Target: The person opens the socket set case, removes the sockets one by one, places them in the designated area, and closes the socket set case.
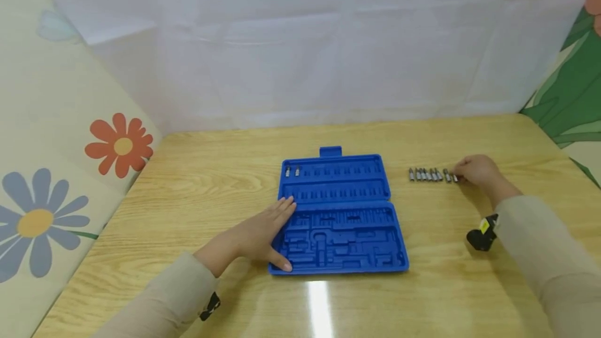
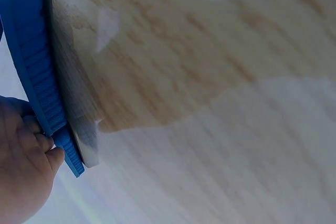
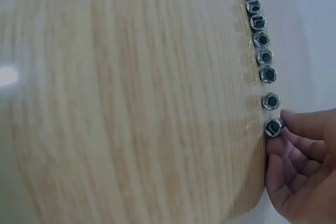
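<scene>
Wood table [image 1: 225, 171], white cloth [image 1: 300, 56] behind. Our L hand [image 1: 258, 233], fingers straight, rests on the opened case's [image 1: 347, 270] L edge, prob. steadying it; beyond it, 2 bits [image 1: 297, 171] fill far-half slots. Our R hand [image 1: 479, 173] pinches the end bit [image 3: 273, 128]; other bits [image 3: 262, 40] lined up to its L, prob. for easy pickup.

The left hand [image 1: 258, 233] rests, fingers extended and thumb [image 1: 280, 261] spread; the right hand [image 1: 481, 172] pinches toward the far right corner of the table [image 1: 211, 171].
</scene>
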Demonstrator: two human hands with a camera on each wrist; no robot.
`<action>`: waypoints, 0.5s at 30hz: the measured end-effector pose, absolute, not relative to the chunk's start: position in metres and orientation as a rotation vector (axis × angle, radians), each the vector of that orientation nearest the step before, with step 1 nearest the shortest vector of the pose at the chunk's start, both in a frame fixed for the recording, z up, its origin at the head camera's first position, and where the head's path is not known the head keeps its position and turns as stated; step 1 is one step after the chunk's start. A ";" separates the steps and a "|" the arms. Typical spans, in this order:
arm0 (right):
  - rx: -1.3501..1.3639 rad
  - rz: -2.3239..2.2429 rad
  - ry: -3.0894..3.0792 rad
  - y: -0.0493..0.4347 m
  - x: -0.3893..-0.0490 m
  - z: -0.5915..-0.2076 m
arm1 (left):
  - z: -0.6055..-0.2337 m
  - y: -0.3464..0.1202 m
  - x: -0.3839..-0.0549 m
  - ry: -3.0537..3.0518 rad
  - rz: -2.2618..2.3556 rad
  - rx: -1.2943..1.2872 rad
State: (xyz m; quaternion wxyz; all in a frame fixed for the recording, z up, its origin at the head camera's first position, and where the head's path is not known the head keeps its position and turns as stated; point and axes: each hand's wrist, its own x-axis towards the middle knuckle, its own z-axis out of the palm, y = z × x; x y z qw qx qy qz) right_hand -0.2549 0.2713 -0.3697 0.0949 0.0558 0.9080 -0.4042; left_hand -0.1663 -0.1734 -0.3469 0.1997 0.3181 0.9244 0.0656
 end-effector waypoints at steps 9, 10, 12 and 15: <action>0.220 -1.230 2.681 0.272 -0.254 -0.374 | -0.347 -0.173 -0.165 2.584 0.188 0.892; 0.226 -1.234 2.682 0.272 -0.253 -0.375 | -0.347 -0.173 -0.166 2.584 0.187 0.892; 0.233 -1.248 2.677 0.272 -0.253 -0.375 | -0.347 -0.173 -0.166 2.586 0.179 0.894; 0.253 -1.278 2.664 0.271 -0.253 -0.374 | -0.348 -0.173 -0.167 2.588 0.177 0.899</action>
